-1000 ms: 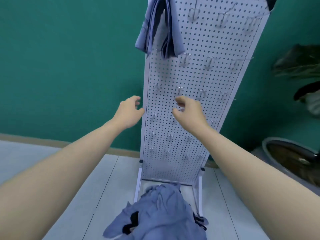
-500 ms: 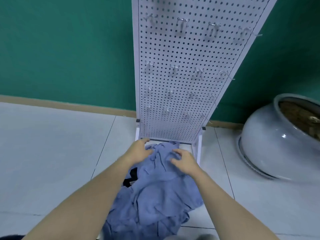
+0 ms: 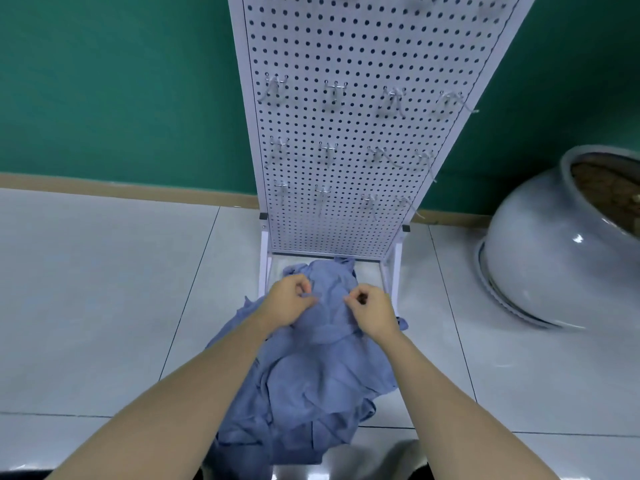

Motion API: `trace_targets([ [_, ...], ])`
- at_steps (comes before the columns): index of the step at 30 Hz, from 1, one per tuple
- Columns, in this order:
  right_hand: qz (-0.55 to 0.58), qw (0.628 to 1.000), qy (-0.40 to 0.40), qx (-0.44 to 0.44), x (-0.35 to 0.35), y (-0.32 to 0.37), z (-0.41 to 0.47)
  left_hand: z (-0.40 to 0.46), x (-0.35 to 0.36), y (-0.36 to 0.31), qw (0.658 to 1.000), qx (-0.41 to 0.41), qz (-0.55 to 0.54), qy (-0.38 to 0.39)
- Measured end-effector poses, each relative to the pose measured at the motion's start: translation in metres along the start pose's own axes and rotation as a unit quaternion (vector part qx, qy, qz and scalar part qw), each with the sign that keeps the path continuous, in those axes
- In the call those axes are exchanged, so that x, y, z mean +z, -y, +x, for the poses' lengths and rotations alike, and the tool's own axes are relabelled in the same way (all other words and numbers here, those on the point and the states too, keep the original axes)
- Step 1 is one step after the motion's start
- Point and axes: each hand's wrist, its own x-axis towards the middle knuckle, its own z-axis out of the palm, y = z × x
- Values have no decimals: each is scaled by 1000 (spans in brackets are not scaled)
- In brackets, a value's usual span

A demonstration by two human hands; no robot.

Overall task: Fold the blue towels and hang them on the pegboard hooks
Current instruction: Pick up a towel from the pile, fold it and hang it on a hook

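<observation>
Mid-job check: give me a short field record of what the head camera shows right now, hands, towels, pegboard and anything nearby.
left hand: pinching blue cloth at the top of the pile
right hand: pinching the same pile, beside the left
towel pile: crumpled on the floor tiles, at the foot of the stand
pegboard: white, upright, visible hooks bare
pot: large, pale grey, on the floor right of the stand

Two bare forearms, sleeveless to the frame's lower edge, end in a left hand (image 3: pixel 289 303) and right hand (image 3: pixel 372 308) wearing no gloves, rings or watch.
</observation>
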Motion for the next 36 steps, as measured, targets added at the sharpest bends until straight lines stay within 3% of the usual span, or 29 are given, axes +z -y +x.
trace_targets([
  [6,152,984,-83,-46,-41,58,-8,-6,-43,-50,993,50,-100,-37],
  [14,197,957,-104,-185,-129,166,-46,-52,-94,-141,970,158,-180,-42],
  [17,190,953,-82,-219,-157,189,-69,-74,-117,-172,961,193,-190,-65],
  [23,140,958,58,-244,-177,215,-105,-107,-155,-226,939,247,-228,-74],
  [26,108,954,32,-277,-171,230,-110,-123,-167,-249,930,265,-240,-84],
  [32,145,948,-5,-285,-183,258,-125,-154,-178,-250,908,292,-291,-79],
  [36,223,934,-9,-279,-192,266,-129,-160,-170,-210,935,272,-201,-110],
])
